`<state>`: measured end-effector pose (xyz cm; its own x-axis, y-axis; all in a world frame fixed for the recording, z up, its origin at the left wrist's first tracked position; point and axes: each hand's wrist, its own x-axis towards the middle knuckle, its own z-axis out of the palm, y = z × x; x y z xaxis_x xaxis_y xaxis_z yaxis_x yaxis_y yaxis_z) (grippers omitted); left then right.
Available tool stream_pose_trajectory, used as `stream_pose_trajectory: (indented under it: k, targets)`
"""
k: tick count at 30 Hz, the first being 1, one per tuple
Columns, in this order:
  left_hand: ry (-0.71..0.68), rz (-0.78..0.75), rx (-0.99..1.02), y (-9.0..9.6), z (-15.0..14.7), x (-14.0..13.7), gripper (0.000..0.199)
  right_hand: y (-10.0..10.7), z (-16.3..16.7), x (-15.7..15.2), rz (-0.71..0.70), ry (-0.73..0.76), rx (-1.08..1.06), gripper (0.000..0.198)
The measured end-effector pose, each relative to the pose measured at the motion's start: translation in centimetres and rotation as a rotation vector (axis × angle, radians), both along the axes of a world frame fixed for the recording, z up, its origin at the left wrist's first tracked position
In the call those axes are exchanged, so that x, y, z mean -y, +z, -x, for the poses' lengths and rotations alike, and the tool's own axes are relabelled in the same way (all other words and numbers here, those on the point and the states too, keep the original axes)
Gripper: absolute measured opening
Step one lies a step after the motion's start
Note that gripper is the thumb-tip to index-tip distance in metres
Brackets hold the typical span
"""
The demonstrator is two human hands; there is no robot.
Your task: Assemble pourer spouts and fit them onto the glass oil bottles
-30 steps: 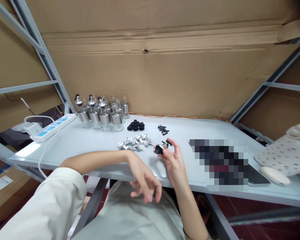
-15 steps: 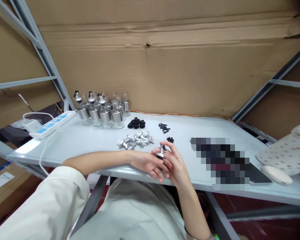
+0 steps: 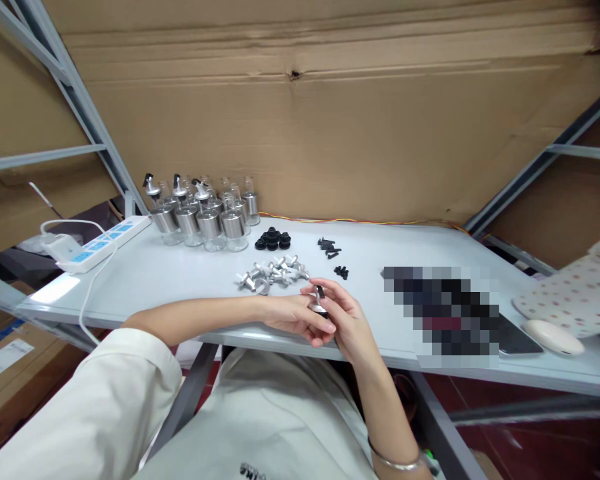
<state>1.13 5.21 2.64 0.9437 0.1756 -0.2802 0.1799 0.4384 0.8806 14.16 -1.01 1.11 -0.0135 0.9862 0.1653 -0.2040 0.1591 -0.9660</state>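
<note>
Near the table's front edge, my left hand (image 3: 297,319) and my right hand (image 3: 349,321) meet around a silver pour spout (image 3: 319,307) with a black flap on top. Both hands are closed on it, and its lower part is hidden by my fingers. Just beyond my left hand lies a pile of silver spout pieces (image 3: 275,272). Several black stoppers (image 3: 273,239) sit behind that pile. To their right are thin black flap pieces (image 3: 329,247) and a small cluster of tiny black parts (image 3: 341,273).
Glass bottles with steel sleeves (image 3: 210,230) stand at the back left, some with spouts fitted. A white power strip (image 3: 105,245) lies at the left edge. On the right are a blurred dark object (image 3: 440,310), a cream oval item (image 3: 553,337) and a dotted bag (image 3: 575,293).
The black flap now stands visibly on top of the spout. My fingers have closed in more tightly around it, and the view has tilted slightly.
</note>
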Motion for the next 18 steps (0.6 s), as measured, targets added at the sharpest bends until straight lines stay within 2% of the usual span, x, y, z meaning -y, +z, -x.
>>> stream_pose_trajectory:
  k: [4,7,12,18]
  targets:
    - [0.028,0.005,0.024,0.14,0.07,0.25,0.044,-0.09,-0.17,-0.02,-0.073,0.011,0.066,0.022]
    - [0.044,-0.011,0.018,0.49,0.15,0.52,0.044,-0.06,-0.18,0.12,-0.062,0.052,0.008,0.025]
    - [-0.031,-0.059,-0.008,0.67,0.12,0.50,0.045,0.00,-0.08,0.36,-0.053,0.052,-0.068,0.031]
    - [-0.020,-0.051,-0.001,0.56,0.07,0.29,0.038,0.12,-0.06,0.34,-0.006,0.059,-0.102,0.034]
